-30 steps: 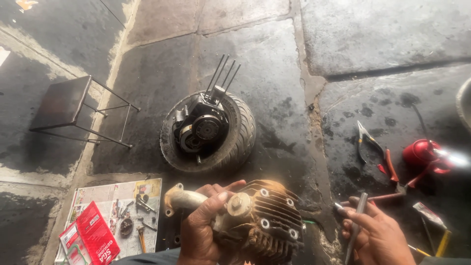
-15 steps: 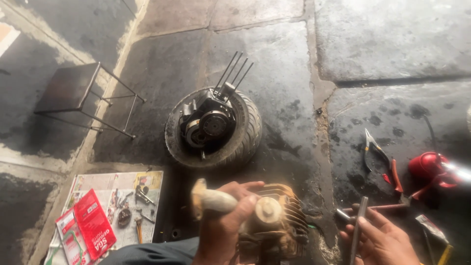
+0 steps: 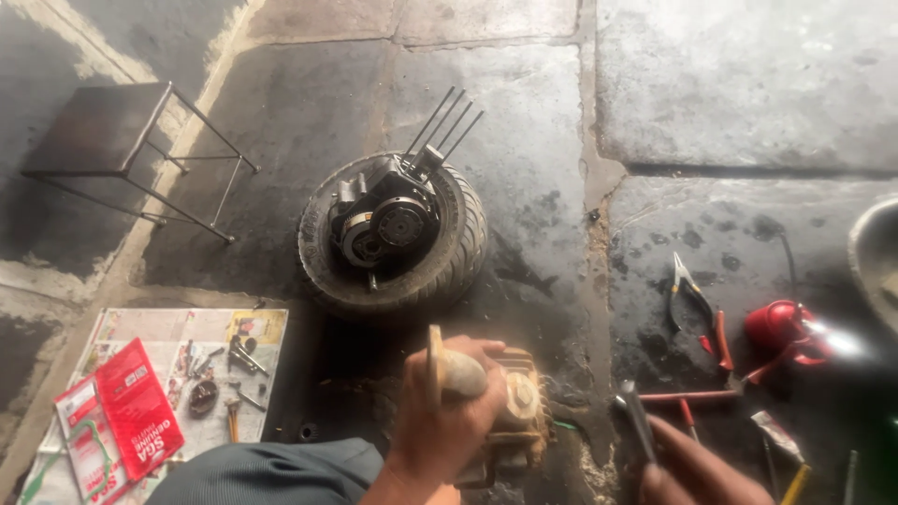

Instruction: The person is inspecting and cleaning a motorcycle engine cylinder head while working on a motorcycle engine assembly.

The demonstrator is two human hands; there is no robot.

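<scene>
Down low in the middle: the left hand (image 3: 447, 425), shut tight around a dusty finned engine part (image 3: 526, 411), fingers wrapped over its pale stub pipe (image 3: 456, 372). Held just above the stone floor (image 3: 748, 112), close in front of the knees. To the right, the right hand (image 3: 694, 469), closed around a thin metal tool (image 3: 638, 418), tip pointing up, near the finned engine part but not touching it. Hands apart, one thing in each.

Behind the hands, a small tyre (image 3: 460, 252) lying flat, with a dark engine block (image 3: 383, 220) resting inside it. Four long rods (image 3: 444, 122) sticking up out of the block, bare, nothing on them.

Looks well along with the taking-apart: finned engine part off the block and in the hand, little bolts and bits (image 3: 234, 360) spread out on a newspaper (image 3: 131, 323) at the left, just beside a red packet (image 3: 140, 411). Hard to tell how much more to do on the finned engine part, mostly hidden under the hand. Seems not yet opened any further, that block in the tyre, though too dark to be sure.

On the right, pliers (image 3: 697, 309) with red handles and a red oil can (image 3: 781, 327), plus a few more tools on the floor, all near the right hand. Far off at the top left, a little metal stool (image 3: 103, 131), well apart from everything else.
</scene>
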